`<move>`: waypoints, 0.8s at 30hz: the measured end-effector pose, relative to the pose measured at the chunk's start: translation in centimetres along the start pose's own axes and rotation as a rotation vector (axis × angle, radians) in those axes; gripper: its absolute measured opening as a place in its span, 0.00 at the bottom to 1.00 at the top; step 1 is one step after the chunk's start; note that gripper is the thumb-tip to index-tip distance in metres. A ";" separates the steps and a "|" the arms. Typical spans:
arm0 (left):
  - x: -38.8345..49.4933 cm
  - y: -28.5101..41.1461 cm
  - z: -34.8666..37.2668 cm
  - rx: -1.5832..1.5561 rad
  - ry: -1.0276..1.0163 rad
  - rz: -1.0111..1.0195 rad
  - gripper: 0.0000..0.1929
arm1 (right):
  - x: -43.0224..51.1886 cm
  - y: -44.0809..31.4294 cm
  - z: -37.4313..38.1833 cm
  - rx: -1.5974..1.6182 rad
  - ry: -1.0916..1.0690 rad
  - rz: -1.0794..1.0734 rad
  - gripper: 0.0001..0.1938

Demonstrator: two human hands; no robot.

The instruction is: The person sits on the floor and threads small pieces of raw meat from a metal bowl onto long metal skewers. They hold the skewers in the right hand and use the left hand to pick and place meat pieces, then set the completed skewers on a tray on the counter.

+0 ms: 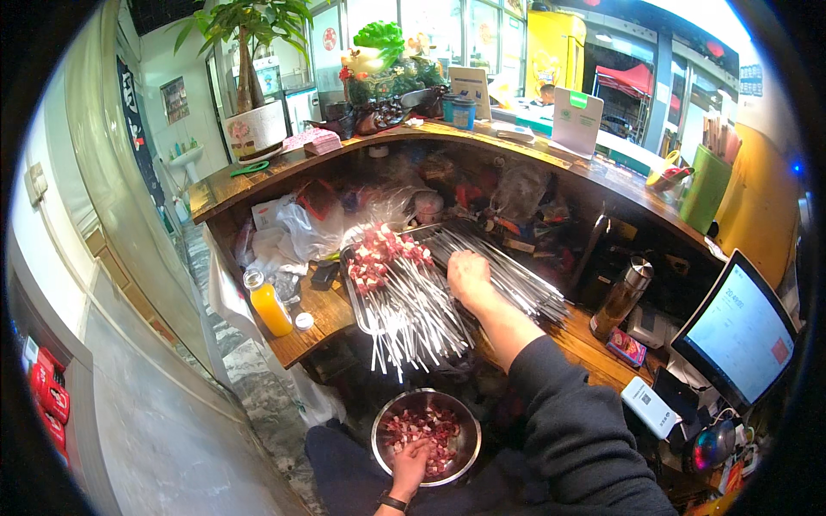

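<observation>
My left hand [411, 461] is inside a steel bowl [476, 445] that rests at my lap. Its fingertips touch the small cubes of raw red and whitish meat [423, 422] there; whether they pinch a piece is hidden. On the wooden counter, my right hand [469, 276] is curled over the left edge of a pile of bare metal skewers [516, 284]. Its fingertips are covered, so any skewer in its grasp cannot be made out. Just left of it, a metal tray [353, 300] bears many skewers loaded with meat [387, 255], their bare ends [419, 322] pointing towards me.
An orange drink bottle [268, 303] stands left of the tray, its white cap [304, 320] beside it. Plastic bags [300, 226] crowd the back left. To the right are a flask [623, 297], a monitor [739, 329] and a white device [648, 406]. A raised wooden ledge [413, 132] curves around.
</observation>
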State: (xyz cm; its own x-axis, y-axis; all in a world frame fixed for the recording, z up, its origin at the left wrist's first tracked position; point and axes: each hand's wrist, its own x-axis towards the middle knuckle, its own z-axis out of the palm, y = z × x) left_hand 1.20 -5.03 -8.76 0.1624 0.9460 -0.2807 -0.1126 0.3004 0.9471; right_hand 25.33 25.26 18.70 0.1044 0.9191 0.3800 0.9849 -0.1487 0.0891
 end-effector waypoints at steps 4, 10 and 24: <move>0.1 0.2 -0.3 0.074 0.005 0.031 0.15 | 2.2 1.5 -1.5 0.138 -0.119 0.118 0.11; 0.1 0.4 -0.5 0.047 -0.001 -0.008 0.15 | 1.5 1.2 -0.2 0.118 -0.055 0.067 0.09; -0.7 0.6 -0.1 0.000 -0.038 -0.084 0.14 | 2.4 1.9 0.4 0.039 -0.127 0.301 0.33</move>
State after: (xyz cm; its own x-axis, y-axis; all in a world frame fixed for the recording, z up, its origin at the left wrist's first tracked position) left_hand 0.89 -5.47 -8.03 0.2086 0.9120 -0.3533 -0.0969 0.3788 0.9204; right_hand 27.50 27.30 19.38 0.4055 0.8745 0.2660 0.9115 -0.4088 -0.0458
